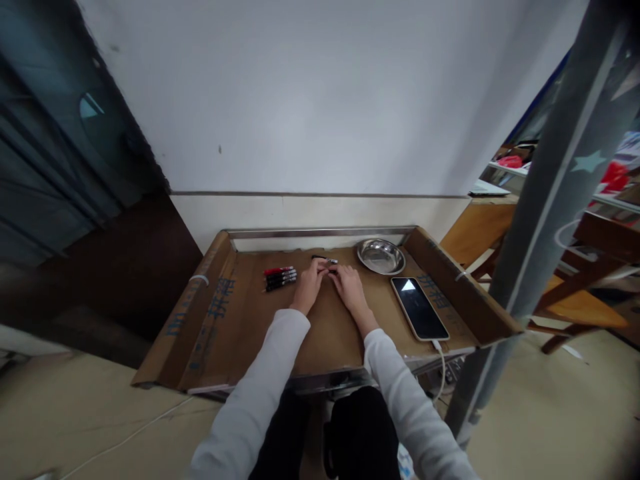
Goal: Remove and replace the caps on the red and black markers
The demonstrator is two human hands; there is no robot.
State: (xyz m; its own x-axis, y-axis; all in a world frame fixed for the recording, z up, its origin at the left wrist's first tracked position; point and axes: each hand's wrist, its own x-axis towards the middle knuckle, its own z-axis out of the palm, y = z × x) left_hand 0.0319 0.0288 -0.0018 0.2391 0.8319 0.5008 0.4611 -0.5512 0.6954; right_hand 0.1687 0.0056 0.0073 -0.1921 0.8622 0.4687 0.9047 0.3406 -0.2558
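Observation:
My left hand (310,283) and my right hand (349,285) meet over the middle of the cardboard-covered table. The fingers of both are closed, fingertips together around something small and dark that they mostly hide. Just beyond the fingertips is a black pen (319,257) with a silvery end; whether the fingers touch it I cannot tell. Left of my left hand, several pens lie side by side in a row, a red pen (277,271) farthest back and black pens (281,283) nearer me.
A round metal dish (381,257) stands at the back right. In front of it lies a phone (420,308) with a white cable (442,373) plugged in. Raised cardboard flaps (463,283) edge the table's sides. A grey post (543,200) rises at the right, beside a wooden chair (575,310).

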